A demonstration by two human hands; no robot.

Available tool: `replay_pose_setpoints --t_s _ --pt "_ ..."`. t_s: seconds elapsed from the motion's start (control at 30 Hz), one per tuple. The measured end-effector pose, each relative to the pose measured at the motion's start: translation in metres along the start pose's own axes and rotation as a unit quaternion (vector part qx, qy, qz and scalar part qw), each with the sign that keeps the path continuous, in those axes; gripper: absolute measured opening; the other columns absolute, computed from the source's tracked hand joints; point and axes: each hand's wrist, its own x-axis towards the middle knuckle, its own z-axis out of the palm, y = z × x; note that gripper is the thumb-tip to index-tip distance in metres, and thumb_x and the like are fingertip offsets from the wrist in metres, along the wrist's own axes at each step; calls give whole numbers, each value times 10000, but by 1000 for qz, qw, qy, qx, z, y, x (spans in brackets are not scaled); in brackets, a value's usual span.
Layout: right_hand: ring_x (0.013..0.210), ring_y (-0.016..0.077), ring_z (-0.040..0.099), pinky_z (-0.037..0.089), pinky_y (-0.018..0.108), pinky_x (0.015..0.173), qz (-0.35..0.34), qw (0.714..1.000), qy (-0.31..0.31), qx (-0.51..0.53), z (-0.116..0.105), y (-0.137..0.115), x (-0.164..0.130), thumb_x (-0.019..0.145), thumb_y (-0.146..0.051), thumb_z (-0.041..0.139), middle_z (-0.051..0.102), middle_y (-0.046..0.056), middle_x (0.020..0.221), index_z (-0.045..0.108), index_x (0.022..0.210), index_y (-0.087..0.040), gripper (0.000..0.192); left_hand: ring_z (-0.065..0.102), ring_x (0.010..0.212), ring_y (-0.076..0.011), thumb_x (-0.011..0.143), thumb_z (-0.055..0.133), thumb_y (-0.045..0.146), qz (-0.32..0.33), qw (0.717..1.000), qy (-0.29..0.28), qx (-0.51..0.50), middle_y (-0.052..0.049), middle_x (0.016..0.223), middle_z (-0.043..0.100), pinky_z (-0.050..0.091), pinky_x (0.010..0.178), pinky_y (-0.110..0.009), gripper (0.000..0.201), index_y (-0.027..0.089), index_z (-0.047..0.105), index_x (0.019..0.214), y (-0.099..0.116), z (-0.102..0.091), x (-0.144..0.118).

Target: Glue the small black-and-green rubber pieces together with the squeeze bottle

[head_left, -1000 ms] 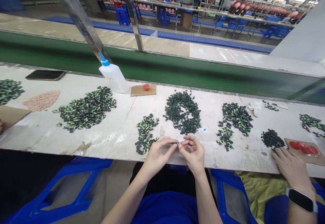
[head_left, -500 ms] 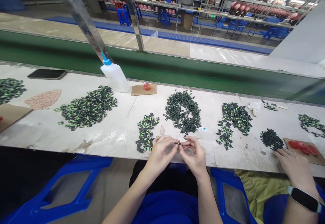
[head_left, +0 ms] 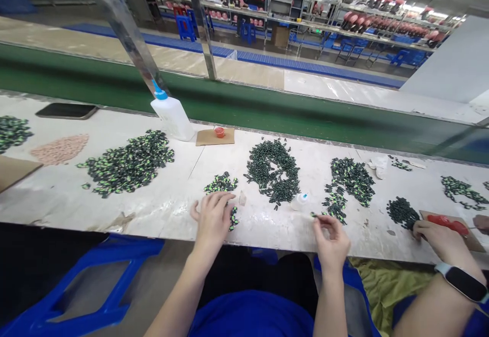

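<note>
My left hand [head_left: 214, 217] is over a small pile of black pieces with bright green marks [head_left: 221, 181], its fingers bent and apart, the little finger sticking out to the left. It hides part of that pile, and no piece shows in its grip. To the right, my right hand [head_left: 331, 240] pinches a small black-and-green piece [head_left: 314, 215] between thumb and forefinger, just in front of another black-and-green pile [head_left: 335, 202]. Between my hands, farther back, lies a ring-shaped heap of small dark pieces [head_left: 273, 171]. A small bottle with a blue tip [head_left: 301, 200] stands beside the heap.
A white squeeze bottle [head_left: 173, 115] and cardboard with a red cup [head_left: 219, 132] stand toward the back. Leftward are a larger black-and-green pile [head_left: 130, 163], pinkish pieces [head_left: 60, 148] and a phone [head_left: 66, 111]. At right, a co-worker's hand [head_left: 443, 237] touches a dark heap [head_left: 401, 210].
My hands, together around a small piece before, have parted. The left has moved left onto the small pile; the right has moved right with a piece in its fingertips.
</note>
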Motion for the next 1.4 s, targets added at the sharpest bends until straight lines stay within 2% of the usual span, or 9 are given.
replay_pose_setpoints --t_s 0.1,0.23,0.4,0.7,0.87,1.03,1.2,1.3,1.4 --pt "723 200 654 538 351 701 5 996 73 -41 -3 0 8 755 -373 650 706 97 886 655 873 -163 240 553 996 -308 836 486 108 31 999 4 36 -55 887 729 140 984 -622 265 277 682 783 -16 -8 6" --pt "1034 271 600 505 440 856 -102 992 0 -72 8 -7 7 781 -414 649 653 139 1103 643 1024 -170 345 489 1107 -357 828 521 127 65 996 -4 69 -52 846 727 116 962 -647 265 283 690 697 -20 -8 4" --pt "1076 303 500 432 519 925 -155 978 -49 -129 31 0 5 732 -562 665 636 132 1057 597 1122 -175 554 472 1108 -373 818 579 179 56 996 10 70 -51 800 723 112 957 -656 215 275 684 657 -18 -1 3" --pt "1240 292 474 404 489 986 -35 994 -106 1 40 3 6 785 -457 637 650 137 1126 522 988 -205 344 545 859 -289 827 510 128 81 997 -5 9 -54 697 717 261 903 -554 250 263 670 690 -8 8 9" --pt "849 227 671 515 367 769 70 985 -96 122 37 -5 -3 735 -411 705 705 81 890 492 930 -208 353 553 836 -249 850 523 183 107 987 -92 -76 -27 741 728 318 872 -460 205 283 695 799 20 27 -2" --pt "703 182 626 491 301 648 59 980 -3 188 34 -10 -6 642 -383 765 666 30 778 592 851 -182 337 567 891 -260 850 533 164 79 989 -100 -78 -31 790 736 298 884 -466 194 267 689 799 26 38 -9" --pt "574 151 566 441 274 541 127 955 52 262 37 -9 -10 658 -445 731 633 23 662 630 740 -161 313 577 1017 -290 818 609 206 65 989 -108 -72 -47 871 742 267 956 -505 122 281 692 866 14 27 -11" --pt "432 107 460 374 241 431 158 955 53 246 43 -12 -16 681 -502 700 545 -14 505 581 611 -165 365 555 1131 -291 795 627 166 66 981 -167 -75 -41 1010 738 228 1017 -530 257 299 673 1010 12 20 -12" --pt "438 130 495 399 250 430 143 974 24 173 48 -20 -24 692 -529 686 577 4 504 593 610 -162 387 575 1134 -280 796 611 125 61 979 -180 -73 -40 1009 741 218 1032 -540 296 302 676 1025 12 20 -13"
